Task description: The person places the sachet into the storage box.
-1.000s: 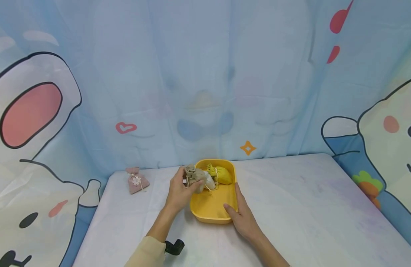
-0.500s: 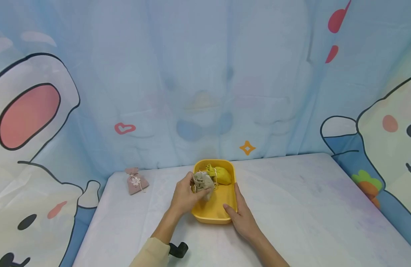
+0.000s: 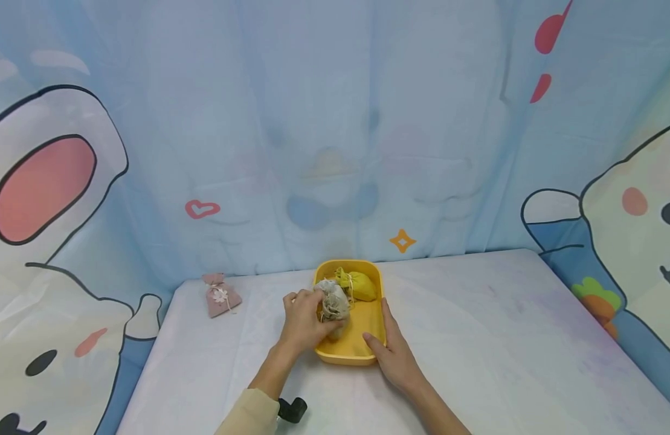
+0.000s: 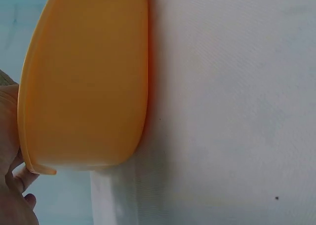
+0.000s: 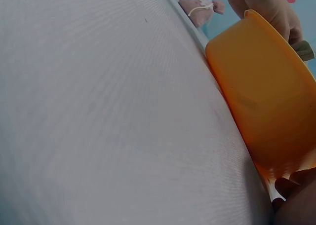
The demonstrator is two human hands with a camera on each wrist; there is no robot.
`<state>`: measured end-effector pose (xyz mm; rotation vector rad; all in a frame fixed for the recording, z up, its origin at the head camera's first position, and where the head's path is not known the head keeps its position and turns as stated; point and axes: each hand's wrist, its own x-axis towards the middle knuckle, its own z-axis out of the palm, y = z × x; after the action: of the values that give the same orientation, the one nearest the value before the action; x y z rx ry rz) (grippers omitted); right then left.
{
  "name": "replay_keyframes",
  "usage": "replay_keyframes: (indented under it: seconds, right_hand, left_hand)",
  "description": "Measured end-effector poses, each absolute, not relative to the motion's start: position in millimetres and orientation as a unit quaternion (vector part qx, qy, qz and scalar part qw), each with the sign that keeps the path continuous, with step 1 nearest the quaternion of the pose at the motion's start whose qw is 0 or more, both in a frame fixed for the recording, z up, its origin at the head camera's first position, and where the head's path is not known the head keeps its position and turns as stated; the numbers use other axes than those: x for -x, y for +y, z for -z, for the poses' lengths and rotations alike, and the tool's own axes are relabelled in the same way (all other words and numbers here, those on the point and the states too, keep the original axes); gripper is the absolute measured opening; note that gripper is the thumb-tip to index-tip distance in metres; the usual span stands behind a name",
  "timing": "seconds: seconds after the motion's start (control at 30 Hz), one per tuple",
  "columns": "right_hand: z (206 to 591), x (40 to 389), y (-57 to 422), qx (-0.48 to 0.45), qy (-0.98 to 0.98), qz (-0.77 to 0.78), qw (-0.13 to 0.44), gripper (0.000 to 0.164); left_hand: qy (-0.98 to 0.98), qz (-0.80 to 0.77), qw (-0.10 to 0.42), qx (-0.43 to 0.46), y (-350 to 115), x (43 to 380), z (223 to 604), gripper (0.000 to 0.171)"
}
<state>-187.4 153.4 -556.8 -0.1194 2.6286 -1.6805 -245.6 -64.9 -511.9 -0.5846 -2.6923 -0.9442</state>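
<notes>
A yellow plastic tray (image 3: 348, 360) sits on the table. My left hand (image 3: 302, 323) reaches over its left rim and pinches a grey-beige drawstring pouch (image 3: 336, 309) by its gathered top, low inside the tray. Just behind that lies a whitish pouch (image 3: 330, 287), partly covered. A bright yellow-green drawstring pouch (image 3: 362, 286) rests in the far right corner. With the thumb over the rim and fingers along the outer wall, my right hand (image 3: 397, 356) grips the tray's right side. In the left wrist view the tray's wall (image 4: 89, 82) hides the pouches.
A dusty-pink drawstring pouch (image 3: 223, 296) with a white flower lies at the table's back left. A black device (image 3: 293, 410) is by the left sleeve. Behind the white-covered table (image 3: 476, 338) hangs a blue cartoon curtain (image 3: 335, 121).
My left hand has carried the grey-beige pouch rightward over the rim and down toward the near part of the tray, uncovering the whitish pouch behind. The right hand keeps its grip.
</notes>
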Motion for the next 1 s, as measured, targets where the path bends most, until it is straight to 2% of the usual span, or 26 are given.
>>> replay_keyframes:
  seconds: [0.6,1.0]
  right_hand:
    - [556.0,187.3,153.8,0.030,0.843,0.537,0.008,0.084]
    - [554.3,186.5,152.8,0.032,0.843,0.537,0.011,0.084]
  left_hand:
    - [-0.945,0.226,0.183,0.151,-64.4,246.4,512.8,0.041]
    - [-0.944,0.245,0.184,0.126,-61.2,255.0,512.7,0.042]
